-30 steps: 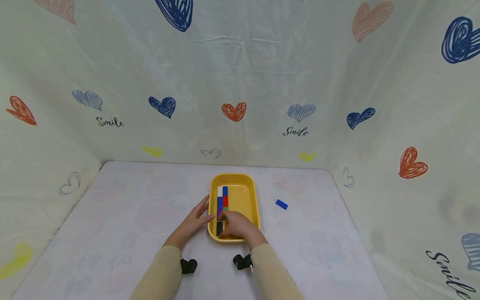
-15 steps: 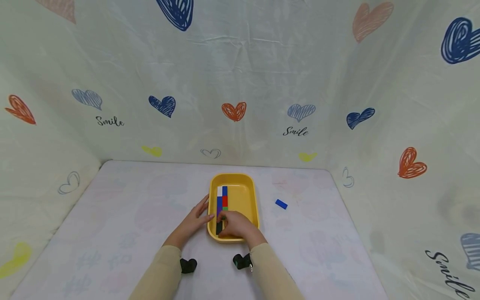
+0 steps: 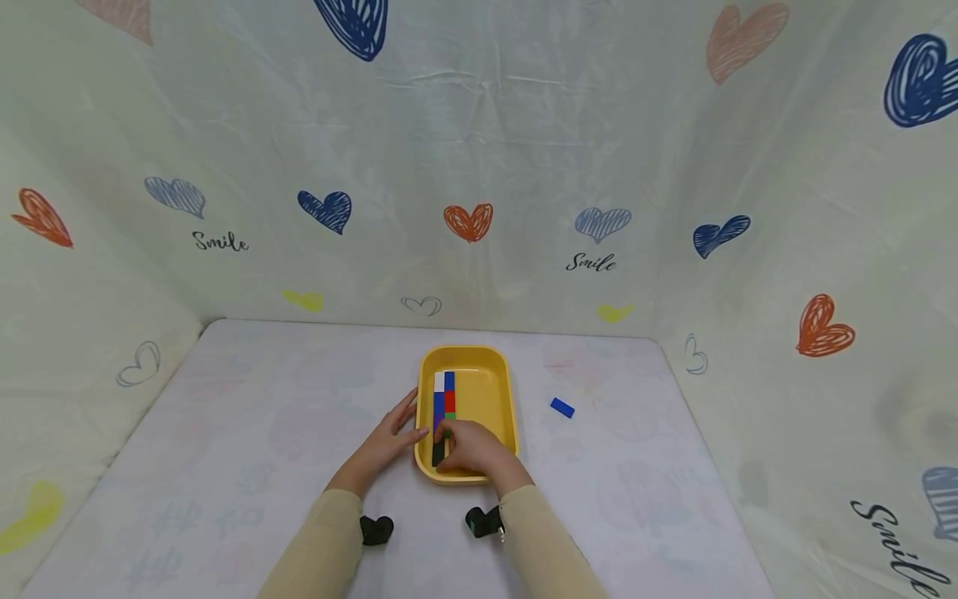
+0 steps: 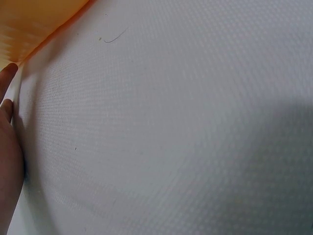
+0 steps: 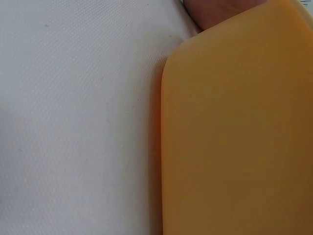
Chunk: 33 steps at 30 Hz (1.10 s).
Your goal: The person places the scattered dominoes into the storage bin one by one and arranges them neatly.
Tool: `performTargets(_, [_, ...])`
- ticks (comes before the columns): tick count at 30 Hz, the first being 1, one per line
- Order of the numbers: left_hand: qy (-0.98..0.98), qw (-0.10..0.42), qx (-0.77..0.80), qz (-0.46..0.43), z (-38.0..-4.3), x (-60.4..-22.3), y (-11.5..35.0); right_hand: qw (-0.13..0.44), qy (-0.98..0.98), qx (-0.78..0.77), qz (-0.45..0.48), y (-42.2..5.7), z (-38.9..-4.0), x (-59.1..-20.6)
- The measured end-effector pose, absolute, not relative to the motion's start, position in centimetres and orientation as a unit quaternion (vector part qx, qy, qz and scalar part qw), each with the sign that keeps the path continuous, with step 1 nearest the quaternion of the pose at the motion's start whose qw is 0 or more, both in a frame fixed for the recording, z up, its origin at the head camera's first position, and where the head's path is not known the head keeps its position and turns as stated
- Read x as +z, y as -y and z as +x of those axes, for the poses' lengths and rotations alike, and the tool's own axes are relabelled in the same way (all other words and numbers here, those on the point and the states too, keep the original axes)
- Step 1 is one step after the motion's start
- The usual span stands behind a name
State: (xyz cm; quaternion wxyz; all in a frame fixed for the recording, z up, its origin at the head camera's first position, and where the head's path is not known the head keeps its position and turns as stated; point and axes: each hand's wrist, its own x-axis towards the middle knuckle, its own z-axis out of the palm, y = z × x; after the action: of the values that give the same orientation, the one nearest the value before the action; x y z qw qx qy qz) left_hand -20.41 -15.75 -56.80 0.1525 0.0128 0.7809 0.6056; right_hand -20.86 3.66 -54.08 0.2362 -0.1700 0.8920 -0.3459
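Observation:
A yellow tray [image 3: 482, 395] stands mid-table, with small coloured blocks in two columns along its left side. White [image 3: 439, 382], blue [image 3: 449, 381] and red [image 3: 450, 402] blocks show at the far end. My right hand [image 3: 475, 449] reaches over the near right rim, its thumb and curled forefinger on a dark block [image 3: 437, 455] at the near end of the left column; it covers some blocks. My left hand [image 3: 383, 445] lies along the tray's left side, fingers fairly straight and thumb at the rim. Its edge [image 4: 10, 161] shows in the left wrist view.
One loose blue block [image 3: 562, 408] lies on the white tablecloth [image 3: 621, 482], right of the tray. A hanging sheet [image 3: 524, 150] printed with hearts rises behind the table and at both sides. In the right wrist view, the tray's outer wall [image 5: 239, 127] fills the right half.
The dark block has slid slightly away from me, up against the column, and the gap above it has closed. My left hand and the tray stay in place.

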Motion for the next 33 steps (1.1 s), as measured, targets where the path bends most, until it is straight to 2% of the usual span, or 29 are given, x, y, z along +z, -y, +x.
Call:
performTargets(26, [-0.791, 0.153, 0.592, 0.004, -20.2, -56.4, 15.5, 0.237, -0.891, -0.346, -0.174, -3.8, -21.0, -54.1])
performTargets(33, [-0.789, 0.155, 0.594, 0.001, -20.3, -56.8, 15.7, 0.200, -0.838, -0.480, -0.165, -5.1, -21.0, -53.0])
